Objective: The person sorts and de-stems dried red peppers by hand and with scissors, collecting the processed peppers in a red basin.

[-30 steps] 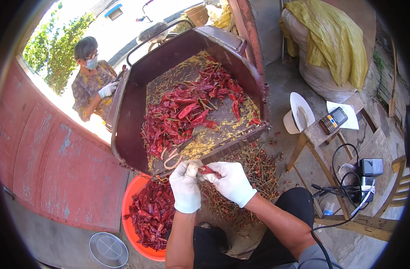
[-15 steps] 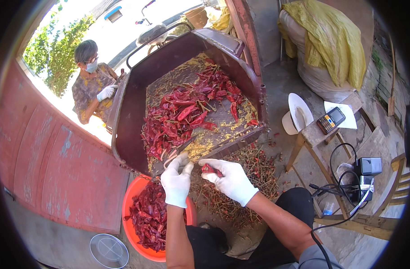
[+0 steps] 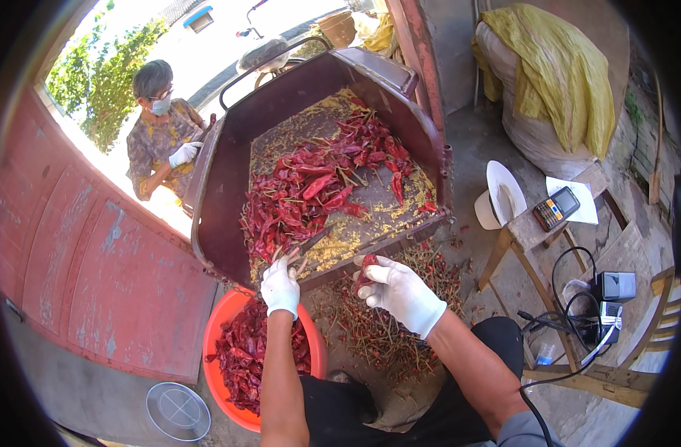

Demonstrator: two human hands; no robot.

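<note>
While two gloved hands work, the right hand (image 3: 400,292) pinches one red chilli (image 3: 366,268).

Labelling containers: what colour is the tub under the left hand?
Orange-red tub, holding dried red chillies; head view, below the left hand.

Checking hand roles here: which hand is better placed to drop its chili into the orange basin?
Probably the left hand: it sits just above the orange basin, while the right hand holds a red chili over the stem litter.
</note>
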